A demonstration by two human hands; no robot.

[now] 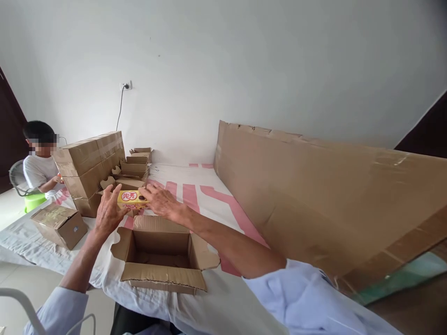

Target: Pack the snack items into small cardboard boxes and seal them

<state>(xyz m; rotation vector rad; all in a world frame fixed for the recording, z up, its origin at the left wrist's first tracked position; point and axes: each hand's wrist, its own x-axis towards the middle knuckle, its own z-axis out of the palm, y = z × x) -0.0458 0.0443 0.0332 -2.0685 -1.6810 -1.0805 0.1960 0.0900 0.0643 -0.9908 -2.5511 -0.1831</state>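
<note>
A small yellow carton [132, 199] with red and white lettering is held between my two hands, above and behind an open cardboard box. My left hand [109, 211] grips its left end, thumb at the front and fingers at the back. My right hand [161, 201] has its fingertips on the right end. Below, the open cardboard box [164, 272] stands with its flaps folded outward, and its visible inside shows only bare cardboard. Just behind the carton are several more open boxes [134, 167], partly covered by my hands.
Taped boxes [89, 160] are stacked at the left, and a single closed box [61, 223] lies nearer. A large cardboard sheet [314, 200] leans along the right side. The surface has a white and pink cloth [185, 193]. Another person [38, 163] sits at the far left.
</note>
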